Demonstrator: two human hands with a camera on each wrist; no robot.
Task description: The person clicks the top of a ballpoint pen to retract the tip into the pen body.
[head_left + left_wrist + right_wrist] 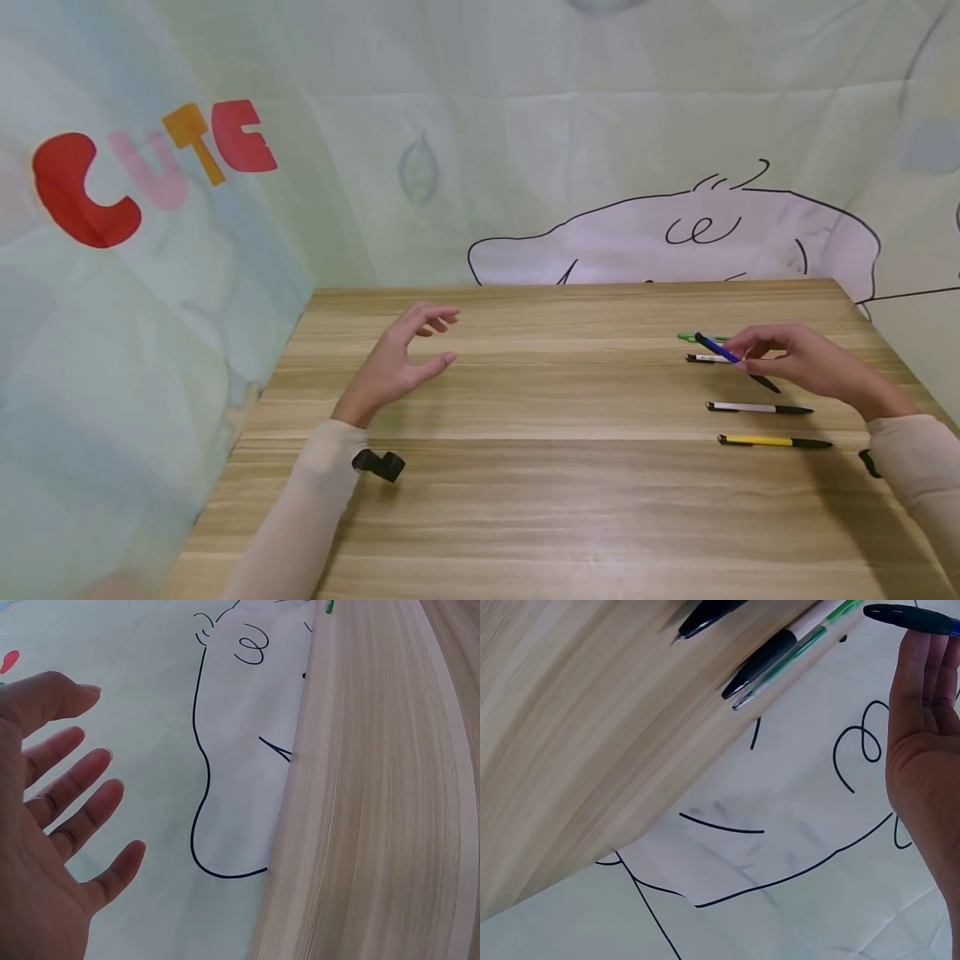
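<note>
My right hand (806,362) pinches a blue pen (716,347) between thumb and fingers, over the right side of the table. The pen slants, its black grip end (907,618) pointing away from the fingers in the right wrist view. Partly behind it lie a green pen (688,337) and a white pen (701,358). Nearer the front are another white pen (750,407) and a yellow pen (765,441), roughly parallel. My left hand (397,362) hovers over the table's left part, holding nothing; its fingers (86,817) are spread and slightly bent.
The wood-grain table (525,500) ends at a back edge against a printed cloth (525,167) with a line-drawn animal. On the left cloth hang printed coloured letters (86,196). A black strap piece (381,465) sits at the left wrist.
</note>
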